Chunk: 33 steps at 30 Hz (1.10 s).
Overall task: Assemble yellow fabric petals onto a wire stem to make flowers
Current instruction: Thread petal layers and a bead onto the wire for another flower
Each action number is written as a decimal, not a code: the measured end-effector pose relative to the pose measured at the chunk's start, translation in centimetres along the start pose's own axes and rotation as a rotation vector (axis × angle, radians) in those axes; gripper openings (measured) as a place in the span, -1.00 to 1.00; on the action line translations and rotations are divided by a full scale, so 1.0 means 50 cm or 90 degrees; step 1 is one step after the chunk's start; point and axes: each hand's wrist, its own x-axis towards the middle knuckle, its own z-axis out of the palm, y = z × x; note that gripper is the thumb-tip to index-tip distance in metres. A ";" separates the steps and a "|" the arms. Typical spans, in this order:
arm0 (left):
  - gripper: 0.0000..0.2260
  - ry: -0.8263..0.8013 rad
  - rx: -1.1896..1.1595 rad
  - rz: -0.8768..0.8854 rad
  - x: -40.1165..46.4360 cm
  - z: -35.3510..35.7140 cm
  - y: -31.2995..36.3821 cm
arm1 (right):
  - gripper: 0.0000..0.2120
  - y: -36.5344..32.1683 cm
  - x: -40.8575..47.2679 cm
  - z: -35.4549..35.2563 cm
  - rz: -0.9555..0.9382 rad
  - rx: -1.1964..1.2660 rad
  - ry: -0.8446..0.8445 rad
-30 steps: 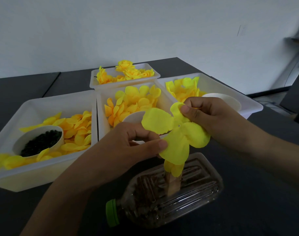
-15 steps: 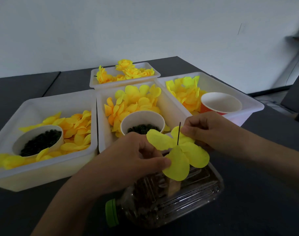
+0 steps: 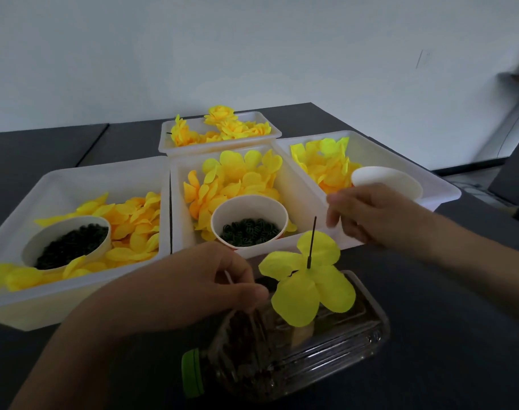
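So the wire stem (image 3: pixel 312 242) is standing pretty much straight up, poking out of a clear bottle (image 3: pixel 285 353) that's lying on its side with a green cap (image 3: pixel 192 372). That bottle is my landmark for everything below. 1 yellow petal piece (image 3: pixel 307 281) with 4 lobes is already threaded on and sits low on the wire, right above the bottle's top face, with bare wire sticking out above it.

Left hand (image 3: pixel 187 287) is just left of the stem at about petal height, thumb and fingers curled toward each other. Looks like it might be pinching something thin and pale, but it's too blurry to call, so I can't tell if it's actually holding anything. It isn't touching the petals that I can see.

Right hand (image 3: pixel 373 216) is beyond the bottle and off to the right, over the near wall of the right tray (image 3: pixel 438 184), next to the paper cup (image 3: pixel 385 179) in there. Fingers hang loosely curled and seem empty, though motion blur makes that a soft call.

The bit that matters: the wire's long axis is vertical, so the next layer has to come down over the tip from above. My guess is the right hand goes for a fresh petal piece in the right tray, since it's nearest. The middle tray (image 3: pixel 299 184), straight behind the bottle, has a cup of dark green rings (image 3: pixel 248 230) too.
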 end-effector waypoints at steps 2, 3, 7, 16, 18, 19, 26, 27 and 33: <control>-0.64 0.024 0.004 -0.003 -0.007 -0.014 -0.012 | -0.71 -0.005 0.040 -0.011 -0.030 -0.039 0.067; -0.62 0.044 0.011 -0.003 -0.007 -0.019 -0.018 | -0.77 -0.005 0.064 -0.011 -0.063 -0.089 0.103; -0.54 0.120 -0.018 -0.008 -0.003 -0.022 -0.031 | -0.85 0.000 0.184 0.016 -0.194 -0.382 0.144; -0.54 0.225 -0.069 -0.015 -0.001 -0.019 -0.032 | -0.60 0.029 0.389 0.064 -0.169 -0.715 0.089; -0.54 0.248 -0.072 -0.015 -0.002 -0.019 -0.030 | -0.71 0.030 0.405 0.070 -0.180 -0.750 0.098; -0.54 0.252 -0.071 -0.015 -0.002 -0.019 -0.028 | -0.76 0.031 0.409 0.071 -0.196 -0.776 0.107; -0.60 0.288 -0.084 0.024 -0.010 -0.024 -0.015 | -0.82 -0.021 0.380 0.024 -0.321 -0.659 0.213; -0.61 0.305 -0.088 0.031 -0.011 -0.025 -0.013 | -0.82 -0.042 0.361 0.013 -0.337 -0.601 0.230; -0.59 0.394 -0.247 0.038 -0.003 -0.028 0.005 | -0.80 -0.167 0.151 -0.032 -0.229 0.054 0.198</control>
